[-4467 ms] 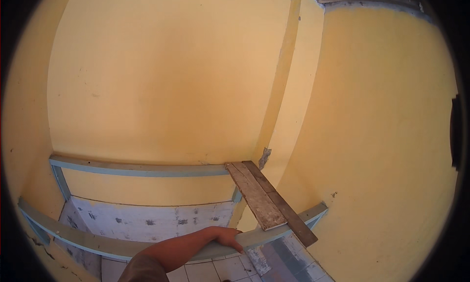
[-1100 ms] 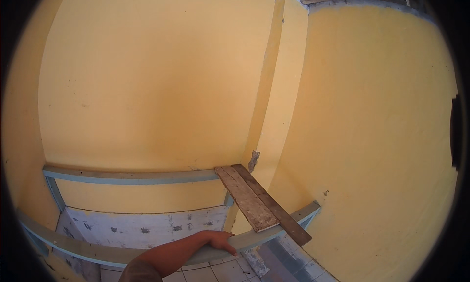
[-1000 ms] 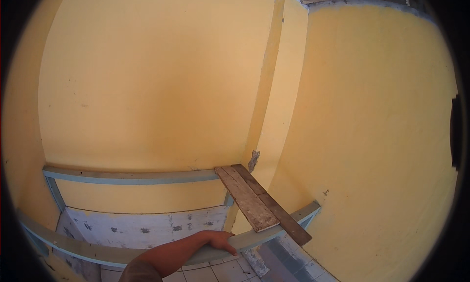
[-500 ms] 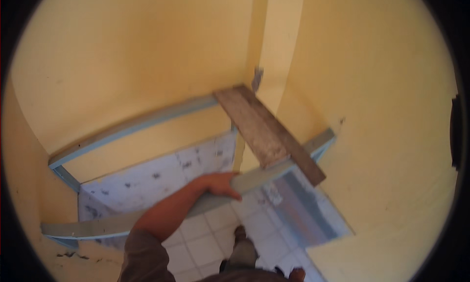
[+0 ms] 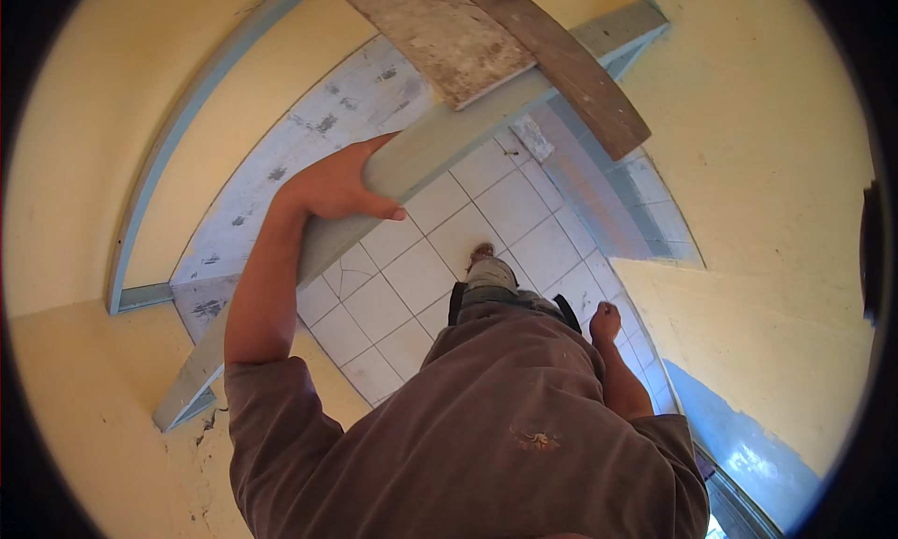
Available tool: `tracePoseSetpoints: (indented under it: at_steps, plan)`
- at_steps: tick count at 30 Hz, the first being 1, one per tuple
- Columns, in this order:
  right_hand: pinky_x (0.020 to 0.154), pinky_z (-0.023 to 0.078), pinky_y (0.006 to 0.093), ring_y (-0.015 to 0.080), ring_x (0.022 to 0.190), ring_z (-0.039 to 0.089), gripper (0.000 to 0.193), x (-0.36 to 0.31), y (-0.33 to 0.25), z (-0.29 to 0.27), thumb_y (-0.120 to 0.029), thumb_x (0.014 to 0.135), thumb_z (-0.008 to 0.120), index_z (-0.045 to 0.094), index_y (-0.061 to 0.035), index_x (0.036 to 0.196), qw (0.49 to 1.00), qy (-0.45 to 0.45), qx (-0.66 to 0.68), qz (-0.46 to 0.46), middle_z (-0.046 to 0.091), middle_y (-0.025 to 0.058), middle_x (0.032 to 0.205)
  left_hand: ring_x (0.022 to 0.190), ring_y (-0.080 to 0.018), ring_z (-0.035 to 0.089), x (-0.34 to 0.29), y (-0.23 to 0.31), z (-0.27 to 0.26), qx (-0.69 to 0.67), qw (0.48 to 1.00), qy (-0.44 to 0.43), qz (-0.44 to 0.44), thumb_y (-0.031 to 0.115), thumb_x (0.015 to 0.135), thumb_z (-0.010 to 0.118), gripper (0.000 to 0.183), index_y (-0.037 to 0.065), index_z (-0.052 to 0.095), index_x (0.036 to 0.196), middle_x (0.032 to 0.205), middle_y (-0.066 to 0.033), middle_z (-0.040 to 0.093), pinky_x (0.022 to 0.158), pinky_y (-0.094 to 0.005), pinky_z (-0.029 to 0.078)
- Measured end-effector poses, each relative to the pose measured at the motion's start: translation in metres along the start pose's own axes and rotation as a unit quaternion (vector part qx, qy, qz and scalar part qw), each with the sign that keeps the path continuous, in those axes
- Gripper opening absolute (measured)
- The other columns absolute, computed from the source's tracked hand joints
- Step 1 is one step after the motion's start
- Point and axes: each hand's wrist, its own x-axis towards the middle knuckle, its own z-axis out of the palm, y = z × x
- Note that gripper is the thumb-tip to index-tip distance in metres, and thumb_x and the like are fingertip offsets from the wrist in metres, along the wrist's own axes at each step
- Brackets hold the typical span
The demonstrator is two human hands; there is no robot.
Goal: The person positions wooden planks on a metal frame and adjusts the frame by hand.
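Observation:
My left hand (image 5: 332, 182) is wrapped over a grey beam (image 5: 421, 155), with the thumb on its near side and the fingers over the far side, partly hidden. The beam is the near rail of a wall-to-wall frame. Across the frame, beyond my hand, lie a wide worn board (image 5: 440, 43) and a narrower brown plank (image 5: 561, 57) side by side. The plank's end sticks out past the near beam. Low at my right side hangs my right hand (image 5: 606, 324), its fingers curled closed; whatever is inside them, if anything, is hidden.
A second grey rail (image 5: 164, 155) runs along the yellow wall at left. Below the frame are white floor tiles (image 5: 402, 249) and my foot (image 5: 481, 252). The right wall (image 5: 748, 258) is close, with a grey-blue patch low down. Cracks mark the left wall near the beam's end.
My view has tilted down and turned, so the boards appear higher and my torso shows. My left hand stays on the beam; my right hand has come more fully into view.

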Motion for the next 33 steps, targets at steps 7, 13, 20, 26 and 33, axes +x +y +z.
tracePoseSetpoints:
  at_steps: [7, 13, 20, 26, 33]
  plan:
    - [0.085, 0.055, 0.0420, 0.0308, 0.091, 0.072, 0.035, 0.064, -0.020, -0.035, -0.031, 0.099, 0.062, 0.074, -0.0017, 0.113, 0.998, 0.042, 0.042, 0.010, 0.075, 0.0187, 0.098, 0.125, -0.0291, 0.059, 0.001, 0.001, 0.007, 0.029, 0.996, 0.059, -0.052, 0.029, 0.059, 0.088, 0.108, 0.005, 0.044, 0.155, 0.135, -0.0180, 0.064, 0.112, -0.0376, 0.041]
    - [0.087, 0.055, 0.0418, 0.0307, 0.094, 0.072, 0.034, 0.115, -0.007, -0.064, -0.031, 0.099, 0.062, 0.074, -0.0021, 0.114, 0.997, 0.028, 0.036, -0.058, 0.076, 0.0191, 0.102, 0.127, -0.0281, 0.059, -0.007, -0.005, 0.021, 0.075, 0.982, 0.167, -0.041, 0.023, 0.062, 0.087, 0.108, 0.011, 0.041, 0.159, 0.134, -0.0181, 0.064, 0.112, -0.0382, 0.041]
    - [0.093, 0.053, 0.0406, 0.0315, 0.104, 0.071, 0.040, 0.176, 0.069, -0.102, -0.034, 0.099, 0.062, 0.073, -0.0008, 0.119, 0.997, -0.037, 0.011, -0.073, 0.075, 0.0193, 0.112, 0.128, -0.0308, 0.059, -0.003, 0.021, 0.109, 0.149, 0.856, 0.489, -0.080, 0.027, 0.074, 0.088, 0.095, 0.011, 0.044, 0.156, 0.134, -0.0197, 0.064, 0.110, -0.0422, 0.046]
    - [0.096, 0.054, 0.0418, 0.0332, 0.108, 0.071, 0.039, 0.201, 0.167, -0.152, -0.035, 0.097, 0.063, 0.074, -0.0042, 0.118, 0.989, -0.107, -0.094, -0.049, 0.075, 0.0177, 0.116, 0.153, -0.0456, 0.020, -0.003, 0.026, 0.259, 0.290, 0.724, 0.609, -0.143, 0.045, 0.076, 0.090, 0.106, 0.011, 0.035, 0.160, 0.165, -0.0272, 0.024, 0.123, -0.0580, 0.022]
    - [0.101, 0.052, 0.0443, 0.0347, 0.113, 0.070, 0.043, 0.236, 0.187, -0.131, -0.040, 0.096, 0.061, 0.075, -0.0053, 0.116, 0.968, -0.153, -0.157, -0.124, 0.074, 0.0216, 0.118, 0.151, -0.0497, 0.022, -0.058, -0.024, 0.510, 0.040, 0.780, 0.539, -0.315, 0.039, 0.077, 0.089, 0.103, 0.007, 0.034, 0.159, 0.163, -0.0301, 0.023, 0.122, -0.0585, 0.024]
